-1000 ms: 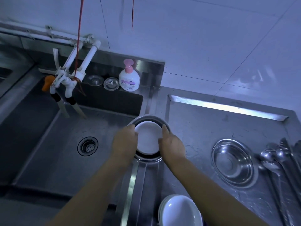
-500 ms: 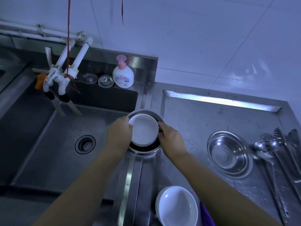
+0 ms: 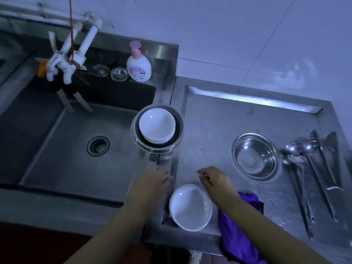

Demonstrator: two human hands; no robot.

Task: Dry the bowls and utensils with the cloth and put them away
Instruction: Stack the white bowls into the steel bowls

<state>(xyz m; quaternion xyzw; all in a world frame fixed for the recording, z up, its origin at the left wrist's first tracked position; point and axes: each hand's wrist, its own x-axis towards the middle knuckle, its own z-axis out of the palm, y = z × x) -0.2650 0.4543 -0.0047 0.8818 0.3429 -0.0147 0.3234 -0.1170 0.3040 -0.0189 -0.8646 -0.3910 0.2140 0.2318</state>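
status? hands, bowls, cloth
Left hand and right hand open, no grip. White bowls stacked in steel bowl; another white bowl near. Purple cloth under right forearm.

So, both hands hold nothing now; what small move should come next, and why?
Probably the right hand should take the purple cloth lying under its forearm. Both it and the left hand are free, the white bowl sits between them on the counter, and drying cannot start without the cloth.

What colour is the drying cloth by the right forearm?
Purple cloth, clearest in the head view.
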